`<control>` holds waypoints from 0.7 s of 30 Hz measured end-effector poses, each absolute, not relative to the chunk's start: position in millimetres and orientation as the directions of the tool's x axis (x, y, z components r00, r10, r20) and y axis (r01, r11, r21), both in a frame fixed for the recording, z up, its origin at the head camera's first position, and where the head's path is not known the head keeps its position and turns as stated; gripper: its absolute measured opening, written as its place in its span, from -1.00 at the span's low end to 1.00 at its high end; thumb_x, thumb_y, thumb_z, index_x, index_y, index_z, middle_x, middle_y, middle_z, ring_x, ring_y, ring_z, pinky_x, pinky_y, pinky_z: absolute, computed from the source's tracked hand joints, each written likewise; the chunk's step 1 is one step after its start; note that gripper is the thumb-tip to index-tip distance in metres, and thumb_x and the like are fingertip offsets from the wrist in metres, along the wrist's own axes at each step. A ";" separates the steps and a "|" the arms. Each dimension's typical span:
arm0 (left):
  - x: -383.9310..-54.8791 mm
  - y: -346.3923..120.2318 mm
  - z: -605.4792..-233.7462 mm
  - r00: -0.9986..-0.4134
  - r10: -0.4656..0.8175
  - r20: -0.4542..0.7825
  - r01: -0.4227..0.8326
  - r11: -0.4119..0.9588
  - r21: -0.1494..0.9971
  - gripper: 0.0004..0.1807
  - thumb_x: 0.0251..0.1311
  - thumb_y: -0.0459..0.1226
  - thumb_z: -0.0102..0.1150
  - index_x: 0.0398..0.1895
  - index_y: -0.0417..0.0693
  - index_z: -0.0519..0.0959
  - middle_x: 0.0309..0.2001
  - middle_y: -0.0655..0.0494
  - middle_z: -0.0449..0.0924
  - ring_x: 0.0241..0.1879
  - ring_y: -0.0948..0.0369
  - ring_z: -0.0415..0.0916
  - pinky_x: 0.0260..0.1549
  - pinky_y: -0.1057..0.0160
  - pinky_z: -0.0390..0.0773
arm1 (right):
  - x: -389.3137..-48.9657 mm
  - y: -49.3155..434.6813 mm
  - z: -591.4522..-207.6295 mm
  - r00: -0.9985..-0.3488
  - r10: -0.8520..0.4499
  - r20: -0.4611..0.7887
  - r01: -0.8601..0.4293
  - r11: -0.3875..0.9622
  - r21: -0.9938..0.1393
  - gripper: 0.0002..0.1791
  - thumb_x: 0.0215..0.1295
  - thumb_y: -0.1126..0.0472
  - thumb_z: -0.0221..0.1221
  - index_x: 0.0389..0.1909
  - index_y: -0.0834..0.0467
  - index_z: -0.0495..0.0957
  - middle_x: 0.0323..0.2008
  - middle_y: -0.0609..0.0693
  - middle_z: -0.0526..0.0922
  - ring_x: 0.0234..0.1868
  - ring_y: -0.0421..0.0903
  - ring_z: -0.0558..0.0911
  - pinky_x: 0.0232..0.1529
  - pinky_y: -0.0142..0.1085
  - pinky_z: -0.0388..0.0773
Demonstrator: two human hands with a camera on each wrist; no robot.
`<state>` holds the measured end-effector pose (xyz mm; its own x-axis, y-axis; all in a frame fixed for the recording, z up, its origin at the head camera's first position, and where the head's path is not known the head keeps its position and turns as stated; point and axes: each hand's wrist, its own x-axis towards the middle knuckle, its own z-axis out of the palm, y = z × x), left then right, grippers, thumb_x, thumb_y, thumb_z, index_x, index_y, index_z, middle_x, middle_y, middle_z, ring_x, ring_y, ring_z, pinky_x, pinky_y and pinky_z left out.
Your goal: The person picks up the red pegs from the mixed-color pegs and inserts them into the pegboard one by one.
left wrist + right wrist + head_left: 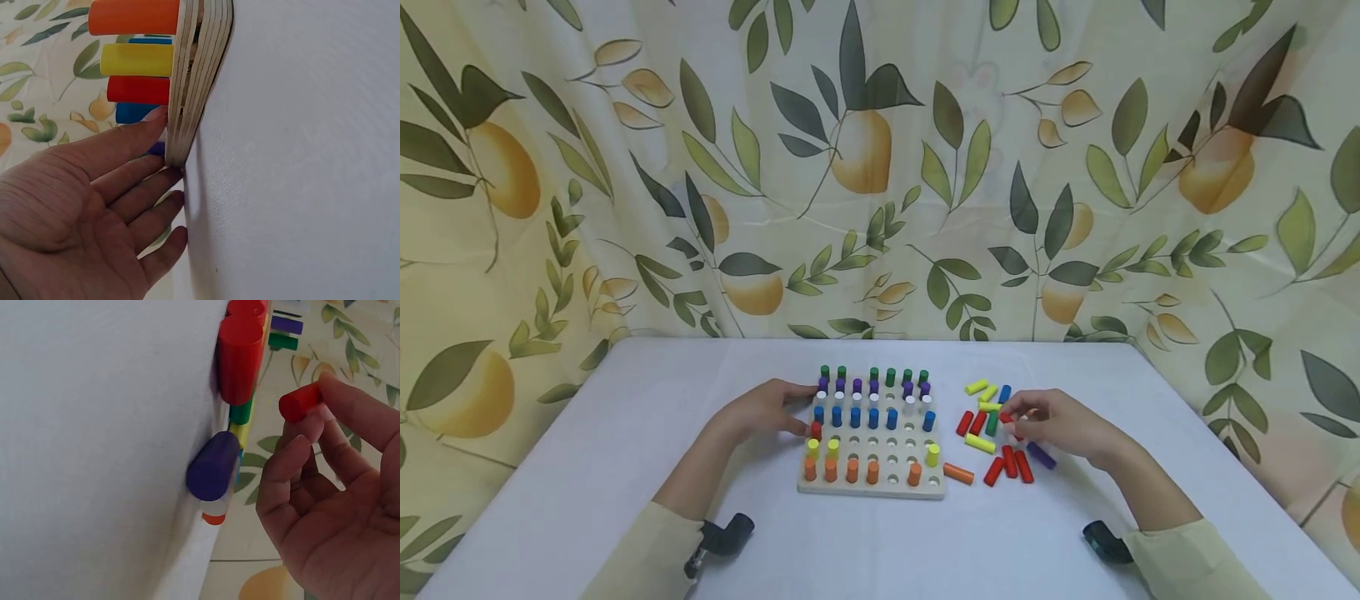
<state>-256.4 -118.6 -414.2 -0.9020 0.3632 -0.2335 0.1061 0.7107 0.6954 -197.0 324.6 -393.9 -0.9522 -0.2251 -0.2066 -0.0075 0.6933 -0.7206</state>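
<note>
Wooden pegboard lies on the white-covered counter, between a person's two hands. From back to front its rows carry green pegs, purple pegs, white pegs, blue pegs, one upright red peg at the left end, three yellow pegs and five orange pegs, with bare holes among them. The left hand is relaxed, fingers extended, its thumb touching the board's left edge. To the board's right, the right hand pinches a small red cylinder between its fingertips, raised above scattered loose pegs. A loose purple peg lies near that hand; a loose orange peg lies just beside the board's front right corner.
</note>
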 end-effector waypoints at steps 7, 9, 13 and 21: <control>-260.7 -118.6 -416.3 -0.901 0.383 -0.205 0.153 0.721 0.676 -0.25 0.18 -0.29 0.48 0.48 0.00 0.47 0.46 -0.10 0.39 0.50 -0.16 0.18 0.35 -0.28 0.29 | -192.7 322.3 -383.0 -0.954 -0.245 -0.171 -0.032 0.653 -0.757 -0.70 0.43 0.18 0.29 0.12 0.16 0.62 -0.07 0.06 0.67 0.01 0.04 0.59 0.03 0.00 0.62; -261.4 -118.1 -416.0 -0.898 0.396 -0.192 0.178 0.725 0.665 -0.25 0.19 -0.26 0.48 0.48 0.01 0.46 0.47 -0.09 0.38 0.50 -0.15 0.16 0.36 -0.27 0.28 | -192.6 322.6 -381.9 -0.955 -0.253 -0.156 -0.042 0.633 -0.773 -0.68 0.44 0.16 0.29 0.13 0.19 0.61 -0.08 0.07 0.68 0.02 0.06 0.60 0.05 0.02 0.62; -261.7 -118.0 -415.4 -0.894 0.406 -0.189 0.190 0.727 0.660 -0.24 0.19 -0.24 0.49 0.49 0.01 0.46 0.48 -0.09 0.36 0.52 -0.15 0.14 0.38 -0.27 0.26 | -193.2 322.7 -382.1 -0.955 -0.258 -0.147 -0.036 0.592 -0.805 -0.66 0.44 0.15 0.29 0.12 0.23 0.60 -0.05 0.07 0.69 0.05 0.08 0.61 0.09 0.01 0.63; -257.6 -121.9 -420.4 -0.895 0.397 -0.205 0.166 0.722 0.672 -0.23 0.16 -0.25 0.50 0.48 -0.01 0.46 0.48 -0.10 0.35 0.51 -0.16 0.14 0.37 -0.28 0.26 | -195.4 315.9 -387.0 -0.954 -0.270 -0.129 -0.046 0.558 -0.828 -0.69 0.40 0.18 0.34 0.06 0.23 0.62 -0.10 0.09 0.73 -0.02 0.11 0.68 0.00 -0.07 0.67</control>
<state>-257.6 -121.9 -420.4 -0.8945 0.3972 -0.2052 0.1665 0.7219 0.6716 -195.4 315.9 -387.0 -0.9541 -0.2702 -0.1294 -0.0458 0.5584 -0.8283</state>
